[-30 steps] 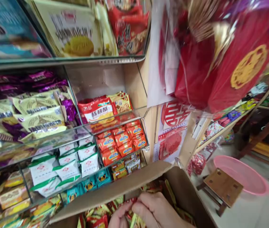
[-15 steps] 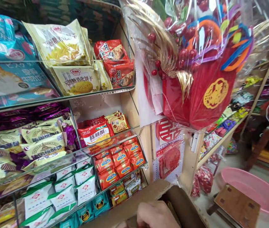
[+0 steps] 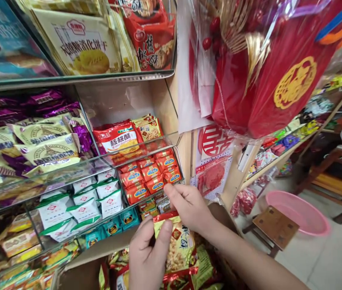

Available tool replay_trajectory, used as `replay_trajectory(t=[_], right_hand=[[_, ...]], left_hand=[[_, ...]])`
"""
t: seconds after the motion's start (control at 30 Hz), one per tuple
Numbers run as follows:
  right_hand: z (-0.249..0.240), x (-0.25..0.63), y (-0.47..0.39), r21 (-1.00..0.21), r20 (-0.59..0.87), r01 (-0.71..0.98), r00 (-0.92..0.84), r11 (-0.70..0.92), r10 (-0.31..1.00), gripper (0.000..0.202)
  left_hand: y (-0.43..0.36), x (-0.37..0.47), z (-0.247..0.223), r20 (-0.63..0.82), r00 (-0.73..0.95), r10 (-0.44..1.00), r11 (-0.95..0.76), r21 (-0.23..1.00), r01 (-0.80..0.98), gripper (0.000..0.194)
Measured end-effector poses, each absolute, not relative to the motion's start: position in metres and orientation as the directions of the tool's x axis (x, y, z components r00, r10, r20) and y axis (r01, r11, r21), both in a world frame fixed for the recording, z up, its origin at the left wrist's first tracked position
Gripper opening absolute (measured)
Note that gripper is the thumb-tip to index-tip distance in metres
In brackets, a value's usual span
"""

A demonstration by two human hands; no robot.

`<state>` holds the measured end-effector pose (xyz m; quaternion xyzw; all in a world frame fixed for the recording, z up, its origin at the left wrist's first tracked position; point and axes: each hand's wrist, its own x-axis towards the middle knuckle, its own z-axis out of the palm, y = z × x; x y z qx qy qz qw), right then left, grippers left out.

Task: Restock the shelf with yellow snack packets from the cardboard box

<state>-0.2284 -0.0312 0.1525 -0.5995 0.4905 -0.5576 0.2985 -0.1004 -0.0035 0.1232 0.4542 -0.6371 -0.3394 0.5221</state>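
Glass shelves (image 3: 77,76): three tiers clearly visible, a fourth at lower left partly cut by the frame edge. One big red gift bundle (image 3: 267,68) in clear wrap hangs top right, top cropped off. One cardboard box (image 3: 83,266) at the bottom edge — only its rim and one flap show, the rest is out of frame. One pink basin (image 3: 300,211) on the floor at right, with one wooden stool (image 3: 275,229) in front overlapping it.

Stock on the shelves: cream cookie bags (image 3: 44,149), four or five countable, the rest buried under purple packs. White-and-green packs (image 3: 77,205), about seven visible. Orange-red small packs (image 3: 149,177), roughly eight, back rows hidden. Print on most labels is too blurred to read.

Snack packet (image 3: 178,245): one, yellow with a red top band, held upright above the box, just in front of the lowest shelf. Lower half is blocked by more packets in the box; count of those is unclear.

Left hand (image 3: 148,255): closed on the packet's left edge, thumb on its face, fingers behind and hidden. Right hand (image 3: 190,209): pinching the packet's top right corner — index fingertip up near the orange-red packs, whether it touches them can't be told.
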Motion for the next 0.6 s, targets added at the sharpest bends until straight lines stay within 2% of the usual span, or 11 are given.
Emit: replay_trajectory(t=[0.07,0.13,0.3,0.43,0.5,0.6], right_hand=[[0.152,-0.228,-0.031,-0.836,0.500,-0.340,-0.147,-0.432,-0.853,0.049],[0.151,-0.226,-0.029,-0.837,0.527,-0.305,-0.218,-0.455,-0.822,0.048],[0.151,-0.225,-0.033,-0.935,0.303,0.045,-0.413,-0.351,-0.859,0.049],[0.150,-0.234,-0.037,-0.893,0.114,0.341,-0.463,-0.295,-0.879,0.051],[0.146,-0.235,-0.029,-0.892,0.140,0.360,-0.354,-0.273,-0.925,0.042],[0.135,-0.227,-0.012,-0.934,0.254,0.264,0.021,-0.240,-0.967,0.034]], left_hand=[[-0.004,-0.101,0.122,0.347,-0.012,-0.938,0.342,0.916,-0.208,0.024],[-0.002,-0.104,0.122,0.342,0.033,-0.939,0.330,0.925,-0.188,0.028],[0.007,-0.114,0.120,0.318,0.158,-0.935,0.302,0.946,-0.119,0.027],[0.004,-0.108,0.110,0.280,0.303,-0.911,0.279,0.959,-0.045,0.033],[0.000,-0.102,0.105,0.220,0.429,-0.876,0.243,0.970,0.000,0.036],[-0.006,-0.100,0.104,0.119,0.565,-0.817,0.212,0.972,0.101,0.040]])
